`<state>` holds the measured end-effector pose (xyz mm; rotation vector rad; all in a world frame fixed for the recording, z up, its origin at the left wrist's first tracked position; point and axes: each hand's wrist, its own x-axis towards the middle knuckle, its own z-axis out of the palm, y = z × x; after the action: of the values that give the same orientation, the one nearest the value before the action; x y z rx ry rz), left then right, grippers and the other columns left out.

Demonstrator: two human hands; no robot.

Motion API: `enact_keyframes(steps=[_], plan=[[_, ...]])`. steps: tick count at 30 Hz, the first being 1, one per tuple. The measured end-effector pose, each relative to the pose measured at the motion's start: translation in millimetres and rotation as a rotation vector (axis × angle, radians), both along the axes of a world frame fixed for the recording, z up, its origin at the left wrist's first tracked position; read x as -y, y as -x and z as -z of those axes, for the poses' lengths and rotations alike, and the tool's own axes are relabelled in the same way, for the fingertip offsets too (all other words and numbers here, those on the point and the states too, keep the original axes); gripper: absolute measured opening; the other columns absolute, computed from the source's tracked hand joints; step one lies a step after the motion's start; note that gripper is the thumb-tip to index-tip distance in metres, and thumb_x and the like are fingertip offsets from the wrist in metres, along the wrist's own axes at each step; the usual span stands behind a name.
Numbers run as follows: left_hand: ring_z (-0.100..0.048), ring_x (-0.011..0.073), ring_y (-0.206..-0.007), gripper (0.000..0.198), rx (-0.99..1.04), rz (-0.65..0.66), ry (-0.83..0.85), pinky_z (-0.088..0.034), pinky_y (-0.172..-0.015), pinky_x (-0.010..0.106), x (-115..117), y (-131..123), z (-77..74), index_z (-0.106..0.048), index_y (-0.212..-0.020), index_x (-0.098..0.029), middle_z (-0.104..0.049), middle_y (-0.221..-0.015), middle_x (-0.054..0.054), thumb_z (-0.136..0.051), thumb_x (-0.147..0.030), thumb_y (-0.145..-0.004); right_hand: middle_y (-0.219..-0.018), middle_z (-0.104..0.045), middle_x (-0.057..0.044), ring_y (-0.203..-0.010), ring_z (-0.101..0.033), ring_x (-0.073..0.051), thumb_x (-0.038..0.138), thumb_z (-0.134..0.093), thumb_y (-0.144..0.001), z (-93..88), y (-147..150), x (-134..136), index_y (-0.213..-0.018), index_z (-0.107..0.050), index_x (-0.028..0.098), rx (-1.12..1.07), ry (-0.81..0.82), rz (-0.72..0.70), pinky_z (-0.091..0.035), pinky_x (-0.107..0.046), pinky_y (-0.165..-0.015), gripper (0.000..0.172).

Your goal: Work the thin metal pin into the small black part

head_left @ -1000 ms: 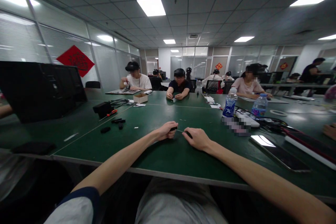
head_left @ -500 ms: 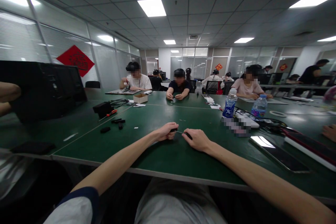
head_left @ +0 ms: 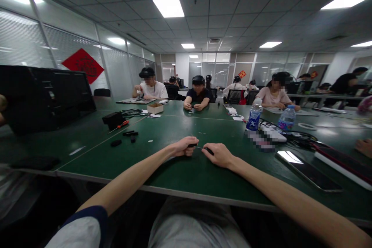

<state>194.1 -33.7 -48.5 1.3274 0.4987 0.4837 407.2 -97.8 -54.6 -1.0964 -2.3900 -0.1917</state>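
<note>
One thin metal pin (head_left: 200, 148) with two black ends is pinched by the left hand (head_left: 183, 146) and right hand (head_left: 219, 155), both grips closed. Two water bottles (head_left: 254, 118) are seen on the green worktop (head_left: 186, 174).

Tabletop (head_left: 174, 174) count: two water bottles (head_left: 254, 118) (head_left: 287, 119), one screwdriver (head_left: 122, 124), one cardboard box (head_left: 155, 108), one smartphone (head_left: 308, 170), one black-ended wire (head_left: 200, 148). Operator: one left hand (head_left: 184, 146), one right hand (head_left: 218, 155).

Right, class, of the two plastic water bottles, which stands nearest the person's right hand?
The dark-blue-labelled bottle, closer to the right hand than the blue-capped bottle further right.
</note>
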Motion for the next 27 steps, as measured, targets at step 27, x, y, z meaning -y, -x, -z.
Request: enact_keyframes(steps=[27], plan=[[-0.02, 0.005, -0.034, 0.031, 0.0, -0.074, -0.081, -0.016, -0.038, 0.017, -4, -5, 6.3, -0.038, -0.081, -0.021, -0.029, -0.045, -0.01, -0.055, -0.048, -0.081, -0.083, -0.066, -0.005, -0.074, -0.061, -0.016, 0.037, -0.041, -0.093, -1.9, 1, 1, -0.098, -0.061, 0.019, -0.016, -0.002, 0.03, -0.042, -0.025, -0.069, 0.027]])
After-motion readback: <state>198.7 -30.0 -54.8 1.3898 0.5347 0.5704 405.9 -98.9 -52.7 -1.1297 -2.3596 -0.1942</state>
